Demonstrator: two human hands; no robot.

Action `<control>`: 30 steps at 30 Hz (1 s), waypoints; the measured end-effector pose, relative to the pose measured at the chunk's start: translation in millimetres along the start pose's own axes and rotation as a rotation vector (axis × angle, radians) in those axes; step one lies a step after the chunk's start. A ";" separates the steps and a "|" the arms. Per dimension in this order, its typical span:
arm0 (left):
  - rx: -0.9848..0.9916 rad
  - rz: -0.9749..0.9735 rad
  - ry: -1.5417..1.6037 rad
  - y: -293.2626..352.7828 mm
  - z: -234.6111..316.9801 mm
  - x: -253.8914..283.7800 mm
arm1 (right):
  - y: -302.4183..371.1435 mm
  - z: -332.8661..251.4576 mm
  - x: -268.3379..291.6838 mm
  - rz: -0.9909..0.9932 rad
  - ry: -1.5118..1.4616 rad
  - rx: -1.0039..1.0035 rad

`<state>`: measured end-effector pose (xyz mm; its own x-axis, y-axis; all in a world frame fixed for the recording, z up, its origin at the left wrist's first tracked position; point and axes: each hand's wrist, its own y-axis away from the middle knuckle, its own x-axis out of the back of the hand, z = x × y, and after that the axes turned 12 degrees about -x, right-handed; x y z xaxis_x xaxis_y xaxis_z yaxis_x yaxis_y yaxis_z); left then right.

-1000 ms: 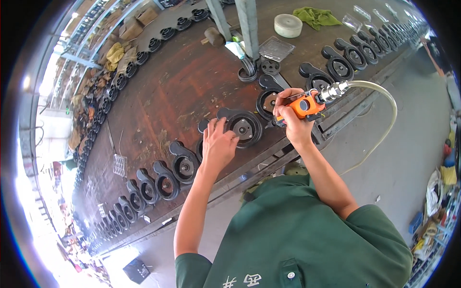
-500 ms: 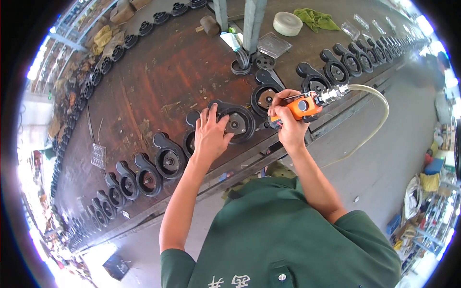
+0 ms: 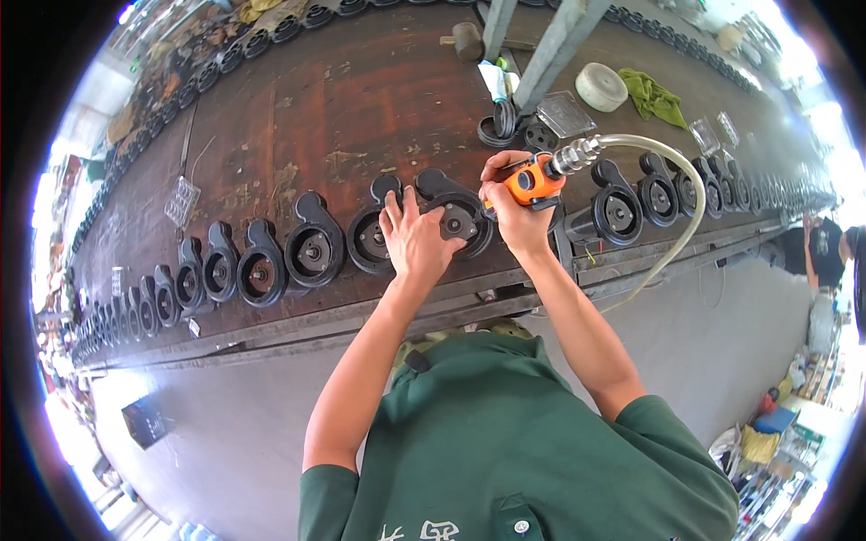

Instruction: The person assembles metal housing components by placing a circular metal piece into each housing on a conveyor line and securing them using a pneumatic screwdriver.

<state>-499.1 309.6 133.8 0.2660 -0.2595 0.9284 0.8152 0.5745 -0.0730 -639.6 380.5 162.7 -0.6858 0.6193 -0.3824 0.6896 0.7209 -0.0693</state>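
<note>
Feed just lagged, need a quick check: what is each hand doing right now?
Left hand: open, fingers spread flat on the black housing.
Right hand: closed around the orange air tool.

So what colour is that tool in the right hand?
Orange tool, clearest in the head view.

clear plastic packets [image 3: 181,200] on bench [image 3: 298,108], small white label [image 3: 195,327]

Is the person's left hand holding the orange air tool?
No, the left hand lies flat on a black casting, while the right hand grips the orange air tool.
</note>
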 end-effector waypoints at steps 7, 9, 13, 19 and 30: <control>0.114 -0.100 -0.010 -6.9 5.0 6.9 | -7.2 14.3 0.2 -0.135 0.087 -0.053; 0.130 -0.121 0.001 -5.8 3.8 4.9 | -8.9 16.0 0.2 -0.141 0.080 -0.056; 0.101 -0.187 -0.078 -9.1 10.0 -0.3 | -10.1 24.7 4.6 -0.159 0.109 -0.073; 0.081 -0.203 -0.138 -11.0 7.9 -2.2 | -22.8 24.0 -1.1 -0.137 0.052 -0.031; 0.056 -0.158 -0.105 -9.9 1.6 -1.0 | -38.9 35.3 -13.7 -0.211 0.049 -0.036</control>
<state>-508.3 305.4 134.2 0.0793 -0.2687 0.9599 0.8121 0.5759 0.0941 -648.8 333.0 138.2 -0.8250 0.4672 -0.3180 0.5214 0.8463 -0.1093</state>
